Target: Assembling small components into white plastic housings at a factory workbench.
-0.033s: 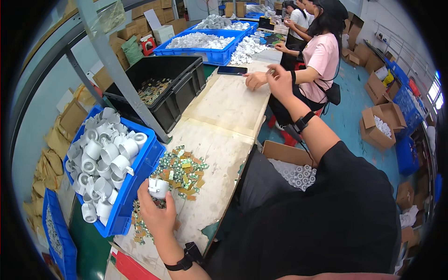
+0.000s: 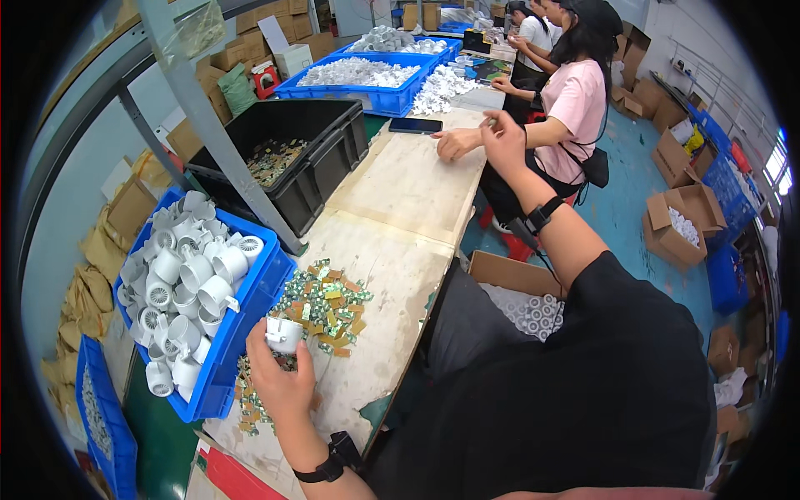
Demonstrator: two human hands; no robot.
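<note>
Wooden bench (image 2: 400,242), left hand (image 2: 279,379) gripping white part (image 2: 283,333), right hand (image 2: 504,142) raised

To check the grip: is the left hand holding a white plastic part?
Yes, the left hand grips a white plastic part above the small green and gold pieces.

The left hand (image 2: 279,379) half hides the white plastic part (image 2: 283,333); the small green-and-gold pieces (image 2: 325,304) are too tiny to identify.
</note>
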